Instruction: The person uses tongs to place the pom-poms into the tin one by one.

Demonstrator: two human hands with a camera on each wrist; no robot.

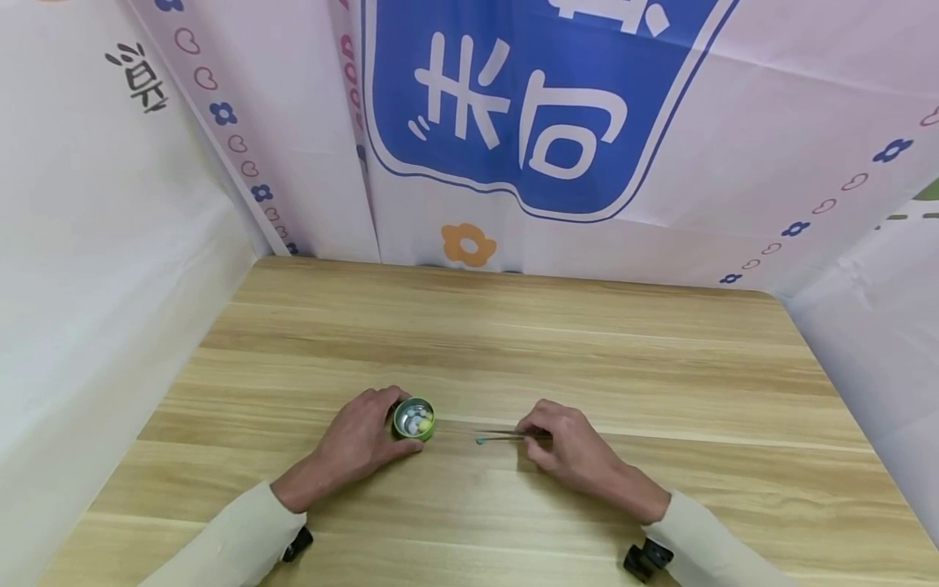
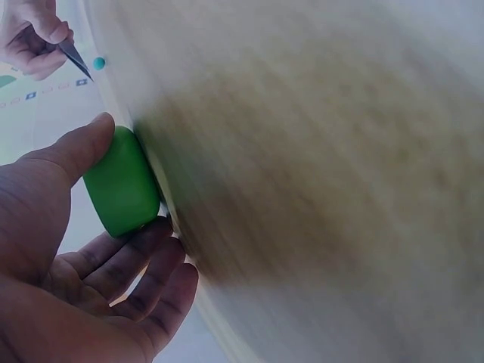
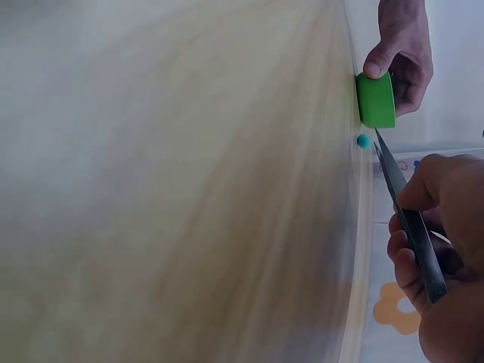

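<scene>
My left hand (image 1: 352,440) holds a small round green tin (image 1: 417,439) on the table, thumb on one side and fingers on the other. Several pale and yellow small pieces lie inside the tin. To its right, a tiny teal bead (image 1: 480,441) is on the wooden surface. Metal tweezers (image 3: 420,246) are pinched in my right hand (image 1: 575,452), their tips apart and pointing toward the tin. In the right wrist view the bead (image 3: 364,141) is close beside the tips; whether they touch it I cannot tell.
The wood-grain table (image 1: 513,342) extends around both hands. White printed sheets (image 1: 308,147) rise at its back and both sides. Dark wrist cameras (image 1: 649,559) are strapped near the pale sleeves (image 1: 227,538).
</scene>
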